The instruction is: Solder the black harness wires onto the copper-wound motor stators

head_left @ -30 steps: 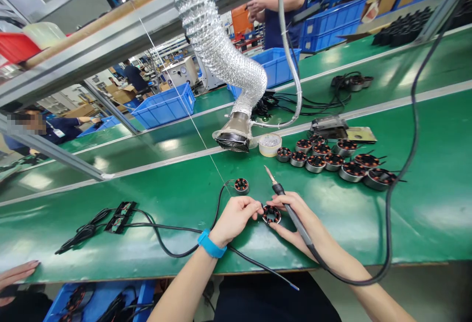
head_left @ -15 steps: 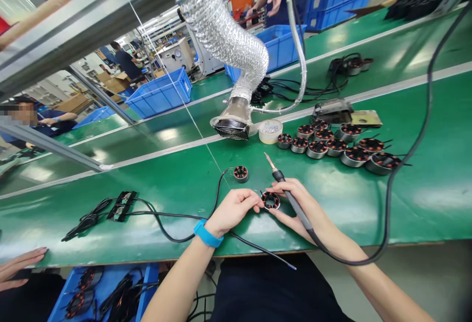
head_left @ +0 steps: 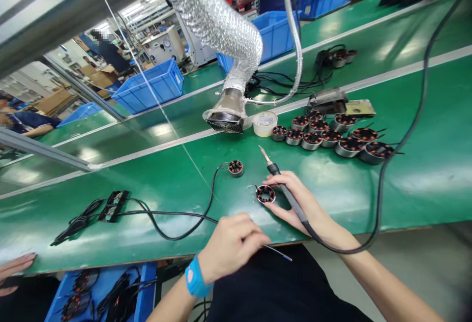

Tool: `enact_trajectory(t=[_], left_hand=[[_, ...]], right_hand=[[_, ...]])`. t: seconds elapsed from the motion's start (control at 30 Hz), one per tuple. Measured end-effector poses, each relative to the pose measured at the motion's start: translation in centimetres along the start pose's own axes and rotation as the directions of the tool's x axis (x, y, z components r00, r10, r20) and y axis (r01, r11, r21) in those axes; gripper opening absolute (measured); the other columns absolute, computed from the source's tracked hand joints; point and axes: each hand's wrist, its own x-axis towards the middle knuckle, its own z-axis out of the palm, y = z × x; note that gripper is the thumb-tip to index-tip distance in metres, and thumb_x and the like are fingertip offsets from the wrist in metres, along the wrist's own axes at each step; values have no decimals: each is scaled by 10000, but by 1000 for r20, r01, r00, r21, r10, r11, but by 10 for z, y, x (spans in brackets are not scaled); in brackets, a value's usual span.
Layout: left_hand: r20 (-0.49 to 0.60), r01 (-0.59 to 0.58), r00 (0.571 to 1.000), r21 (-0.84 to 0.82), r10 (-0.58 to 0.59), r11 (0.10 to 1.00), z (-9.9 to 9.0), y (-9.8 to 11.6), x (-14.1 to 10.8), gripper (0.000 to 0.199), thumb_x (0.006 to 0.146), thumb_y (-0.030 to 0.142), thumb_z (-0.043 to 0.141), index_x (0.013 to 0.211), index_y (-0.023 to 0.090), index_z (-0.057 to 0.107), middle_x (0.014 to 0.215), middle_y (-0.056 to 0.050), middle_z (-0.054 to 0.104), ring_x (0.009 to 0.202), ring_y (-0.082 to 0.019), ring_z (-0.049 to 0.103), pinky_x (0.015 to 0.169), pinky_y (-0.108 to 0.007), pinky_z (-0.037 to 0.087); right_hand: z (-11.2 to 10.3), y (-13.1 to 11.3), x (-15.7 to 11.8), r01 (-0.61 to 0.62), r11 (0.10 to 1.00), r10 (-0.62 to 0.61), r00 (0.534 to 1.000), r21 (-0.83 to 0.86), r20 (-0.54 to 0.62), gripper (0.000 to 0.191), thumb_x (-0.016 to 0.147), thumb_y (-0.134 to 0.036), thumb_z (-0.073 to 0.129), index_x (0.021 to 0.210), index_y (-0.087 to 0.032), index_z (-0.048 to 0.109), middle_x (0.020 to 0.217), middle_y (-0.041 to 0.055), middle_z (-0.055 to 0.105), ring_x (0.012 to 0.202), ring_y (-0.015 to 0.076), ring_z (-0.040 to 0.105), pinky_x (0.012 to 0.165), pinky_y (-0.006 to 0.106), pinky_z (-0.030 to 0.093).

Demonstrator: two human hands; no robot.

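The two hands are apart: the right hand [head_left: 306, 204] grips a soldering iron [head_left: 291, 199], thumb and fingertips also spread about a wound stator ring [head_left: 260, 195] at the green bench [head_left: 342, 194], while the left hand [head_left: 232, 243] curls over a black cable [head_left: 278, 251]; whether it pinches that cable, I cannot tell. One hand minding both iron and ring is the likeliest weak spot: if the wrist rolled, the bare tip could swing across the ring or towards the grouped stators [head_left: 311, 142], scorching insulation. The iron's cord [head_left: 379, 204] hangs in a loop by the right forearm, so a snag there could jerk the tip. A hard pull on the black cable could catch the second cable [head_left: 165, 237] crossing it and drag the smaller stator [head_left: 235, 173], straining its thin leads.
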Motion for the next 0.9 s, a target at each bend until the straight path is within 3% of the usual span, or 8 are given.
enact_trajectory(t=[0.1, 0.2, 0.33, 0.4, 0.5, 0.63, 0.73, 0.9], left_hand=[[197, -240, 962, 272, 190, 932, 19, 3, -11, 324, 963, 444, 547, 1032, 160, 688, 860, -56, 637, 645, -135, 557, 552, -248, 379], [225, -311, 941, 278, 253, 909, 29, 3, -9, 224, 1002, 307, 490, 1018, 182, 676, 887, -41, 649, 681, -131, 580, 577, -240, 401], [-77, -111, 991, 10, 112, 994, 24, 2, 8, 158, 976, 260, 554, 947, 172, 682, 867, -34, 674, 776, -137, 617, 714, -241, 461], [-210, -13, 978, -114, -11, 993, 19, 3, 18, 127, 954, 240, 592, 978, 177, 700, 843, -27, 669, 753, -126, 603, 699, -232, 452], [-301, 14, 949, -239, -88, 971, 13, 4, 33, 126, 922, 226, 632, 992, 185, 728, 844, -30, 660, 737, -121, 586, 665, -225, 437], [-336, -7, 934, -355, -121, 935, 11, 5, 43, 85, 881, 215, 671, 863, 154, 727, 806, -38, 646, 768, -138, 596, 703, -236, 451], [-315, 37, 933, -395, -173, 918, 10, 4, 45, 106, 863, 245, 695, 837, 145, 724, 792, -40, 658, 727, -132, 577, 682, -236, 439], [-95, 188, 947, -611, -307, 769, 8, -2, 46, 206, 866, 328, 697, 844, 125, 723, 719, -40, 669, 609, -107, 508, 591, -229, 391]], right_hand=[[-2, -3, 3, -11, 1000, 11, 1000, 7, -1, 396, 864, -186, 692, 1216, -259, 527, 1167, 79, 545, 1074, 240, 585, 974, 422, 513], [-2, -3, 7, -13, 1000, 13, 1000, 11, -14, 395, 864, -182, 691, 1216, -261, 530, 1156, 72, 543, 1060, 236, 591, 952, 401, 517], [-2, -2, 8, -9, 1000, 9, 1000, 4, -4, 401, 871, -198, 691, 1229, -262, 523, 1172, 71, 546, 1086, 239, 588, 972, 405, 502], [-2, -5, 7, 0, 1000, 0, 1000, 7, -23, 402, 880, -199, 684, 1241, -263, 518, 1199, 77, 548, 1118, 241, 579, 990, 413, 489], [0, -13, 6, 50, 998, -46, 991, 23, -124, 388, 879, -178, 688, 1221, -255, 521, 1151, 79, 584, 1151, 244, 562, 1012, 420, 472], [8, -22, 6, 94, 987, -63, 973, 132, -221, 352, 884, -135, 678, 1174, -244, 511, 993, 50, 606, 1087, 229, 599, 1007, 421, 479], [14, -27, 5, 73, 968, -13, 970, 239, -244, 323, 897, -121, 660, 1156, -243, 513, 1048, 45, 567, 949, 177, 651, 946, 368, 519], [19, -33, 6, 18, 933, 76, 966, 359, -247, 302, 890, -137, 677, 1131, -247, 533, 1095, 34, 528, 845, 120, 672, 852, 269, 553]])
